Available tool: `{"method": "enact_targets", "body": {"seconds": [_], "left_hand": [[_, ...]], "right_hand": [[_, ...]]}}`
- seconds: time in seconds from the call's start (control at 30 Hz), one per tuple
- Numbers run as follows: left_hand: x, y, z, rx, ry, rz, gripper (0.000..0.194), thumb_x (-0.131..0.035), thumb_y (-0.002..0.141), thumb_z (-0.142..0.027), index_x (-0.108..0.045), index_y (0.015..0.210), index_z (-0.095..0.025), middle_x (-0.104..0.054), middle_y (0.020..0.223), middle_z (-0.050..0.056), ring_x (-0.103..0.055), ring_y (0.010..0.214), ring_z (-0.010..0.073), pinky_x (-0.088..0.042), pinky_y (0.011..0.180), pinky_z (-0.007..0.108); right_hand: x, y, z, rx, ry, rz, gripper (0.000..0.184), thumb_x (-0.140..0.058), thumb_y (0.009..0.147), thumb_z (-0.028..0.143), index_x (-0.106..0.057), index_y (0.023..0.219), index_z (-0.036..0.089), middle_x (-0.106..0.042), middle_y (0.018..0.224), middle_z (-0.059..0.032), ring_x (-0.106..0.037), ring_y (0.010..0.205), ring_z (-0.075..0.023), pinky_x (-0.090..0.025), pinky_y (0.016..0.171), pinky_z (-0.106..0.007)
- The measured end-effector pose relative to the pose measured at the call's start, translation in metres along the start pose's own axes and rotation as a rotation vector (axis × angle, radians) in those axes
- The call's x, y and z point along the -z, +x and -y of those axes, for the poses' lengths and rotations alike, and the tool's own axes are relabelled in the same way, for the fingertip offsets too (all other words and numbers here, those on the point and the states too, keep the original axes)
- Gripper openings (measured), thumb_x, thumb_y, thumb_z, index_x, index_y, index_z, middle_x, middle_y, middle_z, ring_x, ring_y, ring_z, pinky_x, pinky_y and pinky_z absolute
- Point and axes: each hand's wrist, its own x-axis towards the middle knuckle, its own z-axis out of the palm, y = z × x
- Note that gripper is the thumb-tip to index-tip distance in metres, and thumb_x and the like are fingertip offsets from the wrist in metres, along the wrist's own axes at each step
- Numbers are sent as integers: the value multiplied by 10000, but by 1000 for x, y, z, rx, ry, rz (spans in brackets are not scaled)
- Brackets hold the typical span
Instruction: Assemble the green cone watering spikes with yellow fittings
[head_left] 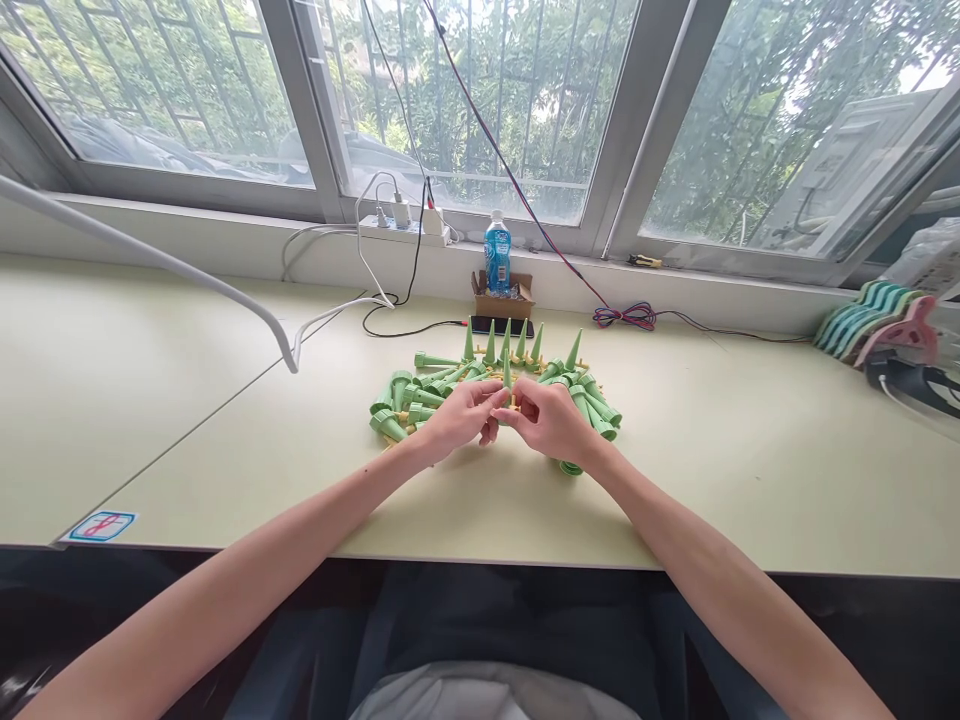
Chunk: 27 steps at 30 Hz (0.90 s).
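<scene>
My left hand (466, 410) and my right hand (551, 415) meet above the table, fingers closed around one green plastic watering spike (507, 368). Its pointed end stands up between them. A small yellow piece (514, 402) shows at my right fingertips; whether it is joined to the spike is hidden. Piles of similar green spikes lie at both sides, one left pile (420, 397) near my left hand and one right pile (600, 410) beside my right. Behind my hands, several spikes (491, 345) stand upright in a row with yellow parts at their bases.
A phone (502, 327) on a cable lies behind the spikes, before a small cardboard box (504, 305) and a blue-liquid bottle (497, 255). Coiled wires (625, 316) rest to the right. A white bent arm (187, 265) crosses at left; pink and teal hangers or clips (877, 322) sit far right.
</scene>
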Motion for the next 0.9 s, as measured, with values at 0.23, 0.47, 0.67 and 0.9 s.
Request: {"method": "enact_targets", "body": {"seconds": [0.23,0.47,0.67,0.9], "left_hand": [[1,-1,0,3,21,5,395,-534,889,-520,-598,807,-139,-469,580,-25,-466,449,68,-392,410,192],[2,-1,-1,29,39,17,397,-533,878,-541,-615,837,-155,-472,591,-28,-467,459,79,-391,406,198],[2,-1,-1,38,27,34,386,-559,864,-533,-596,831,-150,-484,622,-23,-476,473,77,-404,416,200],[3,0,-3,54,-50,53,399,-565,861,-544,-569,835,-146,-495,655,-20,-497,486,72,-442,451,208]], "right_hand": [[0,0,4,13,-60,16,345,-579,877,391,-360,683,207,-419,548,51,-313,503,-93,-284,525,-243],[-1,0,4,32,-98,37,281,-570,887,368,-419,717,203,-467,579,40,-329,502,-93,-287,536,-244],[0,0,5,3,-75,39,301,-603,864,382,-421,707,201,-457,567,48,-337,500,-88,-296,535,-239],[1,1,5,-34,-33,4,376,-618,836,481,-408,693,204,-423,545,57,-314,501,-86,-287,516,-234]]}}
